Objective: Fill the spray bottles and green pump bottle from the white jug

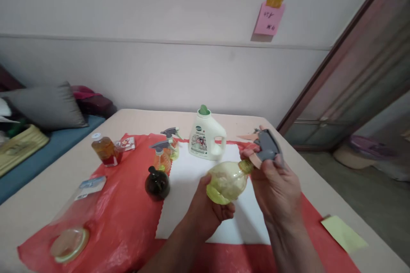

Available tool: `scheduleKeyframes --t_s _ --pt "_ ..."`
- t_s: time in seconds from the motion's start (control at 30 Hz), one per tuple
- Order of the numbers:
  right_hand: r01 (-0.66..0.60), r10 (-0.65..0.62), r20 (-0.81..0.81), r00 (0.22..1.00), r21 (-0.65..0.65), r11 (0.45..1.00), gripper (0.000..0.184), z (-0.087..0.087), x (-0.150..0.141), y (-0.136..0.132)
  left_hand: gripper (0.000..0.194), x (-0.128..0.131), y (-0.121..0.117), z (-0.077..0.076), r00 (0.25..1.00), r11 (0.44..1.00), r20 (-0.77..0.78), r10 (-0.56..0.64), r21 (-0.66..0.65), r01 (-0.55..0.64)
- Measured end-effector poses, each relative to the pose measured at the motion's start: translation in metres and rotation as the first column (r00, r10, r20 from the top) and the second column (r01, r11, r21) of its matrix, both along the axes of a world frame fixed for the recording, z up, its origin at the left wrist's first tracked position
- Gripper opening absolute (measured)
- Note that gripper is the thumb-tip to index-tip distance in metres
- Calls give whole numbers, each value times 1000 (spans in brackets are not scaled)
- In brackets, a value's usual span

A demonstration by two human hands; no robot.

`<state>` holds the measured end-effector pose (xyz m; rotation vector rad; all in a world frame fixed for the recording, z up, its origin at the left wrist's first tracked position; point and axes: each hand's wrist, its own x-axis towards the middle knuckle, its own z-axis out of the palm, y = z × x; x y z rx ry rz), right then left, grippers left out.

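A clear yellow spray bottle [228,181] is tilted in the air above a white sheet [182,204], its neck pointing up and to the right. My left hand [208,204] is wrapped round the bottle's lower body from below. At the neck, my right hand [277,183] has its fingers closed on the grey and pink spray head [267,145]. Whether the head is screwed tight on the neck I cannot tell. Behind the bottle stands a white handled jug [205,136] with its mouth uncapped and something green in the opening.
Left of the sheet stand a dark round bottle [157,184] and two spray bottles, one of them orange [162,160]. An amber bottle [105,150] and a round lid [69,244] are on the left. Red plastic [128,213] covers much of the table; a yellow note [344,232] lies right.
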<state>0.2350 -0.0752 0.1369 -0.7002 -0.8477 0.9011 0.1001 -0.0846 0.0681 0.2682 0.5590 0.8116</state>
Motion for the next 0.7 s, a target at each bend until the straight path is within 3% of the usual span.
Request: scheduleKeyframes --t_s 0.07,0.13,0.27,0.33,0.4,0.47,0.5,0.53,0.63,0.7 --pt "38 -33 -73 997 60 997 25 10 17 -2 67 1 1 -2 996 993 -35 -79 -90 75" --pt "152 -139 -147 979 81 985 20 17 38 -2 66 1 2 -3 996 989 -40 -84 -122 79" --pt "393 -379 -240 894 12 919 21 18 78 1 59 -6 10 -1 998 989 -3 66 -133 -66" --pt "461 -453 -184 872 -4 888 24 10 87 6 56 -14 16 2 989 983 14 145 -119 -143" --pt "465 -462 70 884 -18 885 25 -7 84 13 53 -23 20 4 980 978 28 196 -82 -193" --pt "397 -300 510 806 -90 913 23 -34 69 21 53 -32 23 6 971 973 56 231 -33 -229" --pt "352 -130 732 669 -158 922 22 -51 57 25 53 -35 24 6 967 969 72 245 -9 -245" --pt "338 53 890 453 -226 914 22 -68 43 29 54 -38 25 5 963 966 86 255 13 -257" --pt "276 225 932 284 -304 912 13 -115 3 34 57 -41 24 3 962 965 117 247 56 -255" --pt "234 293 934 206 -338 911 14 -130 -14 33 58 -41 24 2 963 968 134 233 67 -244"
